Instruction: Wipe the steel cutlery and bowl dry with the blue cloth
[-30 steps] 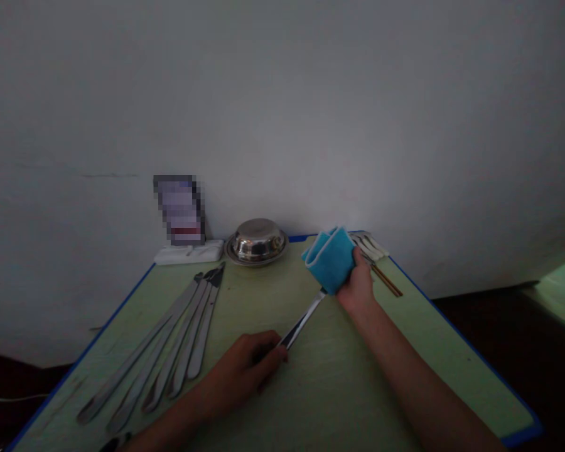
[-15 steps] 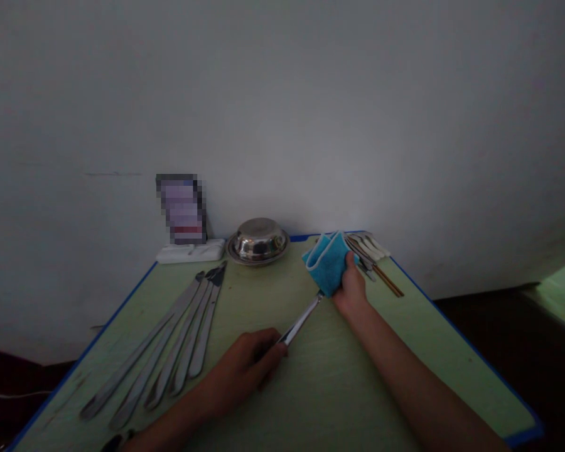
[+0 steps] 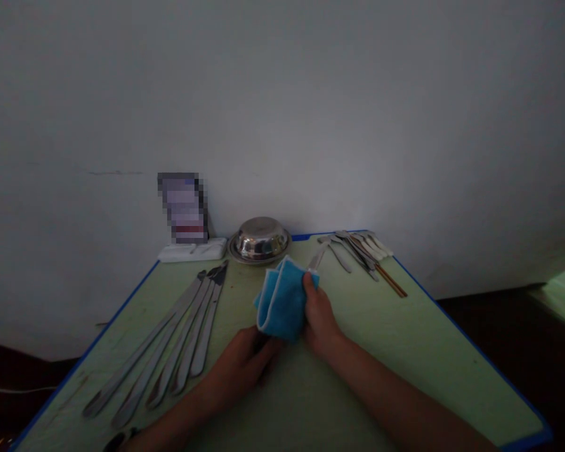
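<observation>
A folded blue cloth (image 3: pixel 282 301) with pale edging is wrapped around a metal table knife (image 3: pixel 317 257). My right hand (image 3: pixel 321 312) is closed on the cloth, thumb on its right side. The flat bright blade sticks out beyond the cloth, pointing away toward the back of the table. Just below the cloth, my left hand (image 3: pixel 249 359) has its fingers closed round the handle end, which the cloth and fingers hide. Several long-handled metal utensils (image 3: pixel 183 339) lie fanned out to the left of my left hand.
An upturned steel bowl (image 3: pixel 262 237) on a plate stands by the wall. A blurred phone (image 3: pixel 184 210) leans behind a white stand (image 3: pixel 193 251). At the back right lie several forks and spoons (image 3: pixel 358 251) and brown chopsticks (image 3: pixel 392 280). Blue tape edges the green table (image 3: pixel 405 370).
My right hand has slid the cloth along the knife toward my left hand, down and to the left. The blade now shows past the cloth, while the handle is covered.
</observation>
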A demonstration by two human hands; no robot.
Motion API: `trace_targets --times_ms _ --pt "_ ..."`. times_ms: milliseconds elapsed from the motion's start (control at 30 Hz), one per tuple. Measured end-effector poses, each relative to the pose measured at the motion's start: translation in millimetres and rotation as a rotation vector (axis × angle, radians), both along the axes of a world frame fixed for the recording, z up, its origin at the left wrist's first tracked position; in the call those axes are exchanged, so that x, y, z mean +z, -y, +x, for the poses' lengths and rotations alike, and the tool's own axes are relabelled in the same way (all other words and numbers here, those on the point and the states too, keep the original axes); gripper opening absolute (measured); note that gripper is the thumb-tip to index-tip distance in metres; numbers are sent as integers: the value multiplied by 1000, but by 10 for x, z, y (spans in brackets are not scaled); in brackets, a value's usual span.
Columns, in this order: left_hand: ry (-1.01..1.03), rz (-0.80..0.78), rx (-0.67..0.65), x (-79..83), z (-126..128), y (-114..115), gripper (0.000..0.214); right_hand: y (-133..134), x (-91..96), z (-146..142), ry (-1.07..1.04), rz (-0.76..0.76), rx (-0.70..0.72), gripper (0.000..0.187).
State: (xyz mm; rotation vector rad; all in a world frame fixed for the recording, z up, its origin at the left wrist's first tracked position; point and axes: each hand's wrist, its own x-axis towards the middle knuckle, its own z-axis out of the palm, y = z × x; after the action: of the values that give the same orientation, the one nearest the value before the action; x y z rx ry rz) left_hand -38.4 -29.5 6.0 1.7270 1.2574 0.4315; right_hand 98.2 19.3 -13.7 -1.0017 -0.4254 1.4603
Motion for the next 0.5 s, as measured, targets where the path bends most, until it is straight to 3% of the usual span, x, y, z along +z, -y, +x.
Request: trace_targets --times_ms 167,400,500 --pt "-54 12 3 22 15 5 38 26 -29 -35 80 -85 -17 34" --pt "-93 119 -170 114 42 38 34 -297 118 328 -83 -183 -246 24" --pt "-56 79 -170 103 21 34 34 -327 208 411 -123 -207 -261 30"
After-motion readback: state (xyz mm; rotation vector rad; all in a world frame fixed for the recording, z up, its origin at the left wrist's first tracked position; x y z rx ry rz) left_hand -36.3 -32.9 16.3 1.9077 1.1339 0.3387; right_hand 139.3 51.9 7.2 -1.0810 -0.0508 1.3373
